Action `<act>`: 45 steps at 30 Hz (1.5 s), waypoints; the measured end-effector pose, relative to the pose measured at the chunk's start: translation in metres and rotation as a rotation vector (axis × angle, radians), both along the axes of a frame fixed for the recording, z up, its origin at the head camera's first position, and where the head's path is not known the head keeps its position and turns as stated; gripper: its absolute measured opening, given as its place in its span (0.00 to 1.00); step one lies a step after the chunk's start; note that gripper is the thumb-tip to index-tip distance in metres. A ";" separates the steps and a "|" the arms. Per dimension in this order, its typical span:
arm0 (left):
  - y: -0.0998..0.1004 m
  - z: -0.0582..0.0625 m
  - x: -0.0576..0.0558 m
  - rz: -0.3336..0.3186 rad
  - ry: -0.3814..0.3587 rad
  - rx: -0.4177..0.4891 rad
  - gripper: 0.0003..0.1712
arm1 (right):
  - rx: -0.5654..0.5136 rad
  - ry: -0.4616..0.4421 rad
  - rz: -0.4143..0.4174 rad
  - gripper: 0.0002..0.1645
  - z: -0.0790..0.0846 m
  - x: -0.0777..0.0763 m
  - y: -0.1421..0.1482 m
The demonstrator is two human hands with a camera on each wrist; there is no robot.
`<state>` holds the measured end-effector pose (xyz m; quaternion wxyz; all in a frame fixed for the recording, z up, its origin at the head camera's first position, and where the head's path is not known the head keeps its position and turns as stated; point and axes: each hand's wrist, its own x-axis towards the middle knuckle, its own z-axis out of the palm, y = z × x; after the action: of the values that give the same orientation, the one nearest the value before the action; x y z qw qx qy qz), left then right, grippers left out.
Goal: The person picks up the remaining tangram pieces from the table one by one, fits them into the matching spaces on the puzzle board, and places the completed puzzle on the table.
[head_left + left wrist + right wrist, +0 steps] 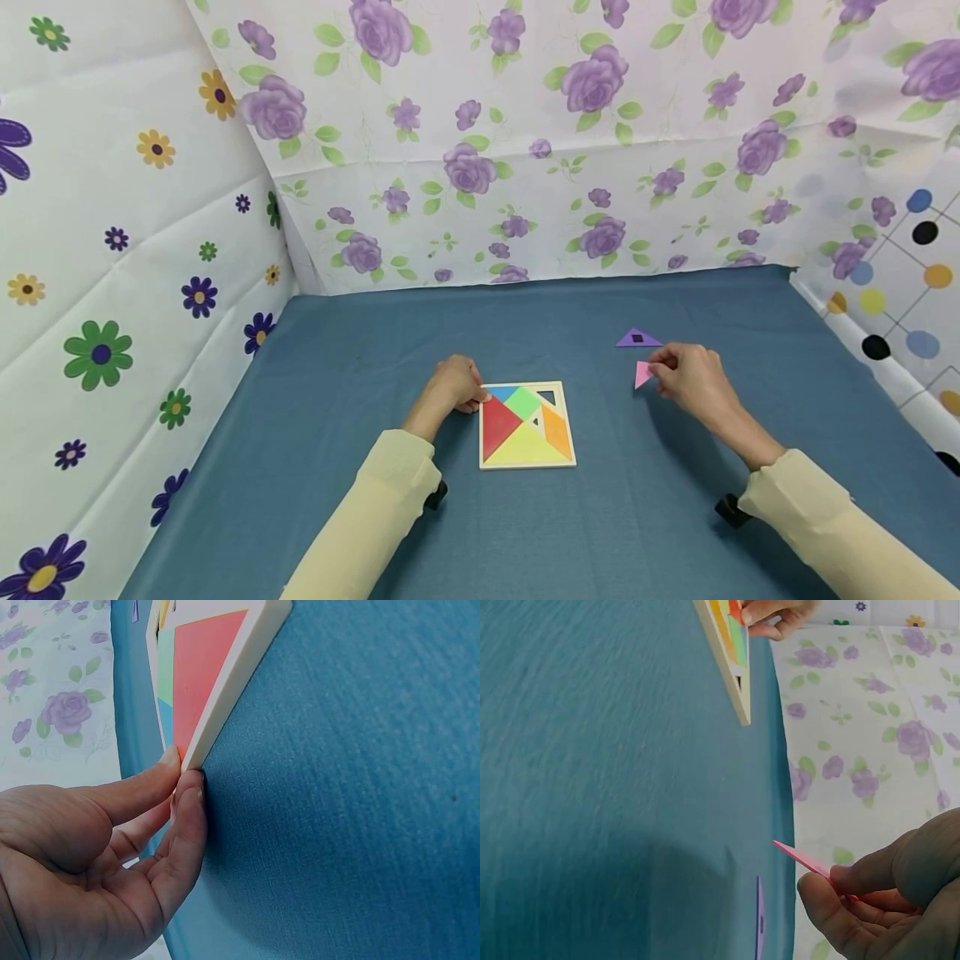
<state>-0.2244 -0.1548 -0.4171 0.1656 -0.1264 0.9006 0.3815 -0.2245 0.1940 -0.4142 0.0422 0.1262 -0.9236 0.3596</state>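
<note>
A square wooden tangram tray lies on the blue cloth, with red, yellow, orange, green and blue pieces set in it. Two gaps show in it, one at the top right corner and one near the middle. My left hand pinches the tray's upper left corner, thumb on top and fingers at the side, as the left wrist view shows. Raised above the cloth, my right hand pinches a pink triangle tangram piece between thumb and fingertips. Just beyond it a purple triangle piece with a dark mark lies on the cloth.
The blue cloth covers the table. A white sheet with purple roses hangs along the back. A flower-printed sheet stands on the left, a dotted one on the right.
</note>
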 end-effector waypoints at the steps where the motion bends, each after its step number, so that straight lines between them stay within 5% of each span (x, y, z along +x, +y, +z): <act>1: 0.000 0.000 0.000 0.002 -0.001 0.000 0.11 | -0.002 0.003 0.004 0.07 0.001 0.000 -0.001; 18: 0.000 -0.001 -0.002 -0.019 0.004 -0.023 0.10 | -0.030 0.005 0.088 0.08 0.017 0.006 -0.028; 45: -0.002 -0.004 -0.003 -0.011 0.003 -0.009 0.10 | -0.111 -0.043 0.200 0.07 0.014 0.008 -0.081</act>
<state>-0.2271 -0.1567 -0.4211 0.1660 -0.1215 0.9033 0.3765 -0.2167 0.1130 -0.3998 -0.0068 0.2072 -0.8858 0.4153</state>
